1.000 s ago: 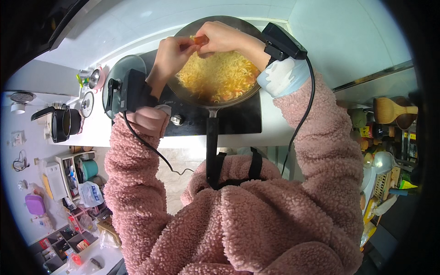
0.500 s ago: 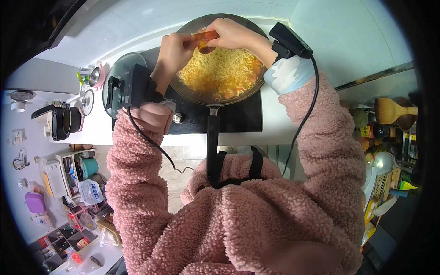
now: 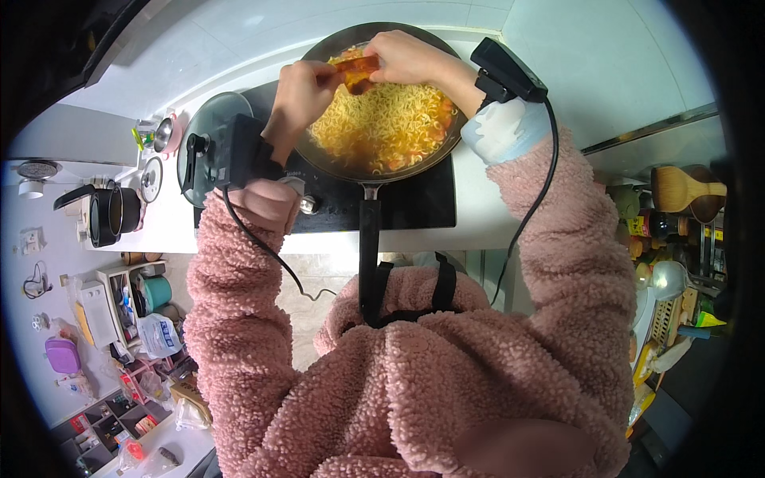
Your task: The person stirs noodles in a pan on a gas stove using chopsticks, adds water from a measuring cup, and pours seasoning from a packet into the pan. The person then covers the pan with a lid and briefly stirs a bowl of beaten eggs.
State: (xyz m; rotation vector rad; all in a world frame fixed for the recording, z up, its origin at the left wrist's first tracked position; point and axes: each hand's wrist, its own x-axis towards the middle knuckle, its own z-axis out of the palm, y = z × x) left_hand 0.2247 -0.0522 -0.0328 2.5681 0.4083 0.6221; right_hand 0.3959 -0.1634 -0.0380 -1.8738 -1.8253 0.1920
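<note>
Both my hands are over the far part of a wide dark frying pan (image 3: 434, 41), pinching a small red-orange seasoning packet (image 3: 362, 65) between them. My left hand (image 3: 305, 89) is closed on the packet's left end. Around its right end my right hand (image 3: 405, 58) has its fingers wrapped. The packet looks like a soft sachet, its surface creased; whether anything is coming out of it cannot be made out. Below it, curly yellow noodles (image 3: 386, 115) lie in an orange broth with reddish pieces. The pan's black handle (image 3: 370, 247) points toward my body.
The pan stands on a black cooktop (image 3: 414, 209) with a silver knob (image 3: 307, 205). A glass lid (image 3: 223, 111) lies left of it, partly behind my left wrist. Farther left are a small lid (image 3: 151, 182) and a black pot (image 3: 102, 219). Wooden utensils (image 3: 676, 190) hang at right.
The packet has turned a little in my fingers, showing more of its face. My left hand has shifted slightly. The pan stays in place.
</note>
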